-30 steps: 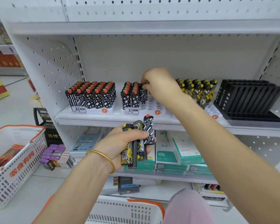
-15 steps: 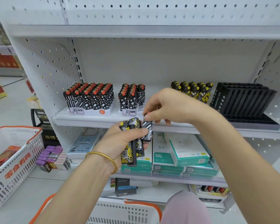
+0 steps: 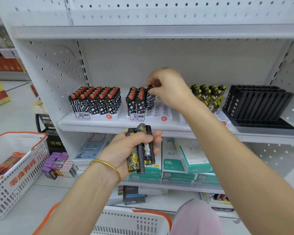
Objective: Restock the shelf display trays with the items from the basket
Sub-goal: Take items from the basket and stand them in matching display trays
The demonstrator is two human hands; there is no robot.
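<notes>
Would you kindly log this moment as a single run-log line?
right hand: pinches patterned lighter at middle tray | left hand: grips spare lighters | middle tray: partly filled

White perforated-metal shelving (image 3: 143, 32), pale glossy floor (image 3: 54, 192), distant red-stocked shelf (image 3: 5, 65) at far left.

Retail shop: pegboard shelving (image 3: 176, 65), lighter display trays (image 3: 159, 111) with price stickers (image 3: 163, 118), boxed goods (image 3: 193, 160), shopping basket (image 3: 24, 172) on floor (image 3: 32, 200).
</notes>
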